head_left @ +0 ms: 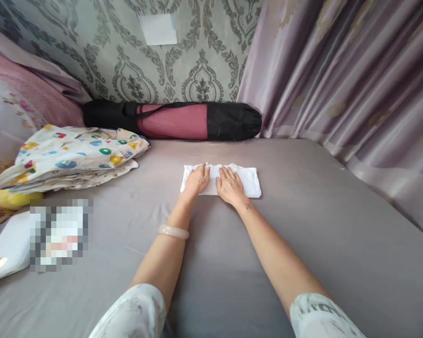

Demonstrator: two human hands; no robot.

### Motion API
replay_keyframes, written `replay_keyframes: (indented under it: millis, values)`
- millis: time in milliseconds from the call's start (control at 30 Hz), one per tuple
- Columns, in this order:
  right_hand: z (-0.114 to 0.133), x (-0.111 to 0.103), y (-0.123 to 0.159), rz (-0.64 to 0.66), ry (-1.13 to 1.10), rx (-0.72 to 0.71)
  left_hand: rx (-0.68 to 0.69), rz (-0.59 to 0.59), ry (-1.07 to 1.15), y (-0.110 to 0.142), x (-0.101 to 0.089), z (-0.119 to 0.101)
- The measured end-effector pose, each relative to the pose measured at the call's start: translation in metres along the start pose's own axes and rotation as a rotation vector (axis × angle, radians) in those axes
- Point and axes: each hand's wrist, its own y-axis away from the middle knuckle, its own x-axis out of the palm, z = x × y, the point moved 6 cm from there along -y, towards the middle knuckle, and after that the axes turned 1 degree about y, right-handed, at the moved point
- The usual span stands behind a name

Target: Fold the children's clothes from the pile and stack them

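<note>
A folded white cloth (250, 181) lies flat as a wide rectangle on the grey bed sheet (218, 263). On its left part rests my left hand (197, 179), palm down with the fingers stretched forward; a pale bangle (174, 232) circles that forearm. My right hand (230, 184) presses flat near the cloth's middle, its fingers slightly spread. Both hands touch the cloth from above, and neither grips it. The cloth under the palms is hidden.
A rolled pink mat (176, 121) in a black carrier lies along the patterned wall (200, 56). Folded printed fabric (81, 148) is stacked at the left, with a white device (12, 244) and a blurred-out object (61, 234) nearer. Purple curtains (303, 70) hang at the right.
</note>
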Motion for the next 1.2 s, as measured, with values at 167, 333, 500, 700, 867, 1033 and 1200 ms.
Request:
replay_keyframes:
  millis: [167,333,500,700,867,1033,1200]
  values:
    - [0.009,-0.004,-0.010,0.036,0.017,0.024,-0.115,-0.113,0.399,-0.009,-0.026,0.025]
    - [0.035,0.003,-0.020,0.019,0.007,-0.025,-0.173,-0.192,0.639,-0.007,-0.036,0.046]
    - [0.036,0.014,-0.020,0.027,0.034,-0.006,-0.188,-0.198,0.725,-0.003,-0.038,0.053]
    - [0.047,0.010,-0.028,0.066,0.033,0.013,-0.236,-0.259,0.933,0.000,-0.042,0.061]
    - [0.070,0.019,-0.036,0.039,0.006,-0.027,-0.315,-0.338,1.049,0.000,-0.041,0.074]
    - [0.070,0.029,-0.036,0.058,0.011,-0.021,-0.365,-0.384,1.136,0.003,-0.044,0.079]
    - [0.077,0.023,-0.040,0.062,0.016,-0.007,-0.393,-0.410,1.172,0.004,-0.047,0.079]
